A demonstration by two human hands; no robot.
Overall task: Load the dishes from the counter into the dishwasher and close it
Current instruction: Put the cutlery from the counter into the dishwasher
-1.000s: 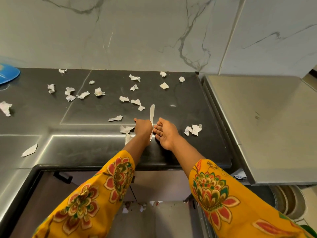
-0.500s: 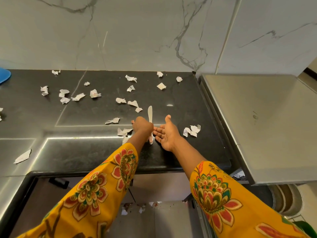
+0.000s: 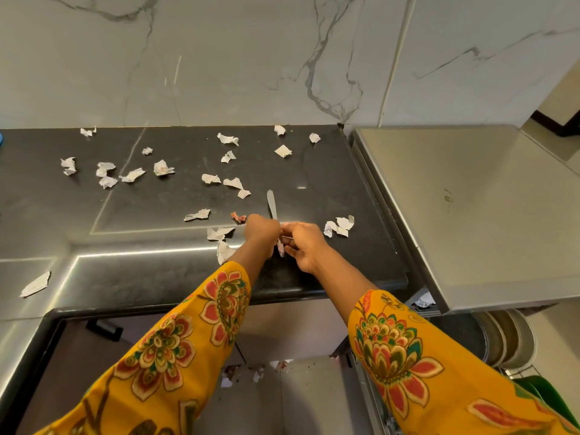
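Right hand [image 3: 306,246] has curled onto the knife [image 3: 272,206] — left hand [image 3: 262,229] grips it — near counter edge [image 3: 329,288].

counter [image 3: 163,215]: glossy dark stone | knife [image 3: 271,204]: metal | scraps [image 3: 163,167]: crumpled paper

- I see a slim silver metal butter knife [image 3: 271,205], its rounded blade pointing away from me toward the marble wall, handle end low between the hands, raised at a slight tilt over the black stone counter [image 3: 329,189].
- My left hand [image 3: 262,229] grips its handle; my right hand [image 3: 306,244] pinches the lower end.
- Pale round plates [image 3: 514,337] stand on edge in the open dishwasher's rack at lower right.
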